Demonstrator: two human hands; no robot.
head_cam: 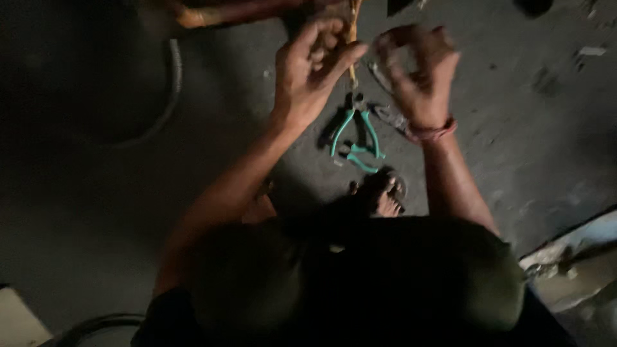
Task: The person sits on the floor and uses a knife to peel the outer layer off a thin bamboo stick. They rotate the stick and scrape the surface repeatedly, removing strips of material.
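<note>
Nearest to me are my knees in dark cloth, and just past them my bare foot rests on the grey, stained floor. The room is dim; the left side falls into shadow, where a thin curved hoop lies on the floor. At the near right a pale ledge cuts across the corner.

Just beyond my foot lie pliers with green handles, flat on the floor between my forearms, and a second metal tool lies just right of them.

Farther out, my left hand is curled shut around a thin yellowish rod that stands upright above the pliers. My right hand, a red band at its wrist, is just right of the rod with fingers bent; it is blurred, and I cannot tell whether it holds anything.
</note>
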